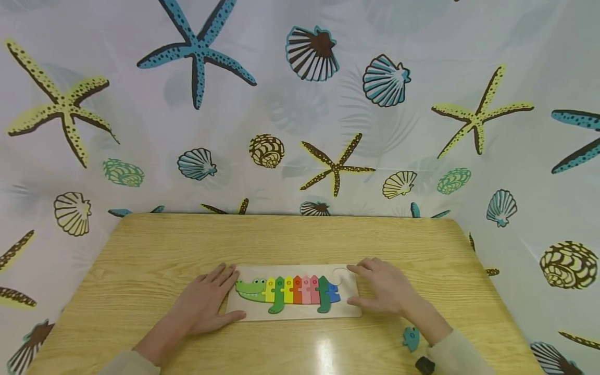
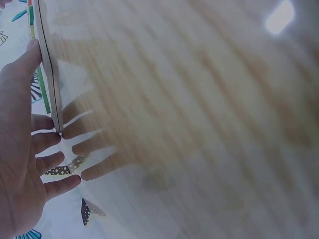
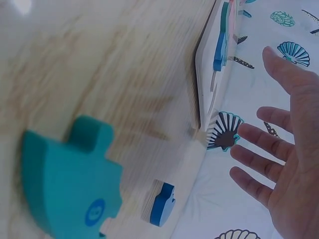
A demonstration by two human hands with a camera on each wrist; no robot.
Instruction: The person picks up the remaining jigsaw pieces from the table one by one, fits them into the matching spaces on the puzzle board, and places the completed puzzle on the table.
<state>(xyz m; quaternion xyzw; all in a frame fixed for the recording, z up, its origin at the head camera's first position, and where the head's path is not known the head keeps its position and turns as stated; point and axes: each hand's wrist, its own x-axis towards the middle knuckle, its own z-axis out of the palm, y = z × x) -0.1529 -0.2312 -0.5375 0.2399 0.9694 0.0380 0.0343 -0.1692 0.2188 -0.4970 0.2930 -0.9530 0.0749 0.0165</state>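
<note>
A pale wooden puzzle board [image 1: 300,315] lies on the table, its crocodile made of coloured, numbered pieces running from a green head [image 1: 251,289] to a blue piece [image 1: 333,293]. A curved tail outline [image 1: 344,278] shows bare at the right end. My left hand [image 1: 206,299] rests at the board's left end, fingers extended along the short edge and thumb at the front edge. At the other end is my right hand [image 1: 386,286], thumb and fingers spread around the corner. In the right wrist view that hand [image 3: 279,144] holds nothing, its fingers apart.
Loose pieces lie near my right forearm: a teal-blue one [image 1: 411,339] and a darker one [image 1: 425,365] by the sleeve. The right wrist view shows a large teal piece [image 3: 75,184] and a blue piece [image 3: 162,205]. A shell-patterned curtain [image 1: 300,114] surrounds the wooden table [image 1: 164,245].
</note>
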